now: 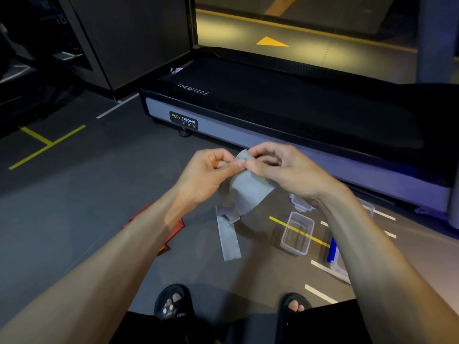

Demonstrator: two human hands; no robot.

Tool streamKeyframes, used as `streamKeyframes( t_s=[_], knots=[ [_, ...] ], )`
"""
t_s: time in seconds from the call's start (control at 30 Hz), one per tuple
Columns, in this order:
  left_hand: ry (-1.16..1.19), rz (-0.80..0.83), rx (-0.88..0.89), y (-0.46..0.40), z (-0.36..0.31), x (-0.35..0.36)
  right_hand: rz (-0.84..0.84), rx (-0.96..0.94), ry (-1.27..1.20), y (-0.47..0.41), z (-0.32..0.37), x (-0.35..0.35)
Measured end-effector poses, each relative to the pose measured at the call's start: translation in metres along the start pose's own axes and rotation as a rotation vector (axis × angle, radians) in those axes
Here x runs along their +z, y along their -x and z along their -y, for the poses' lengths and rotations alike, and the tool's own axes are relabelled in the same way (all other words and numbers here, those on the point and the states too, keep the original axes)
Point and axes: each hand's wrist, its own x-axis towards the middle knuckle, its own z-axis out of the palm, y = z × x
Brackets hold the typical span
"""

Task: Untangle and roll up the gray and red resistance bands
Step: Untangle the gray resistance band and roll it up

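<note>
You have the gray band (244,189) up in front of you, your left hand (211,175) and right hand (283,170) each pinching its top edge, fingertips nearly touching. It looks light, soft and floppy (its tail hangs slack toward the floor), so pinch a flat edge and keep it taut while rolling, or the coil will likely spring loose. The red band (173,227) lies on the floor under your left forearm, partly hidden. Count: 1 gray band, 1 red band, 1 open clear container (296,233) nearby.
</note>
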Motion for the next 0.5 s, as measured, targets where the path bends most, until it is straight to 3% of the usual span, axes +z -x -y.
streamKeyframes(
  t_s=[0.5],
  knots=[
    [0.000,0.004,-0.014,-0.0003,-0.0002,0.0007,-0.144,-0.028,-0.047,-0.0019,-0.0002,-0.0027]
  ],
)
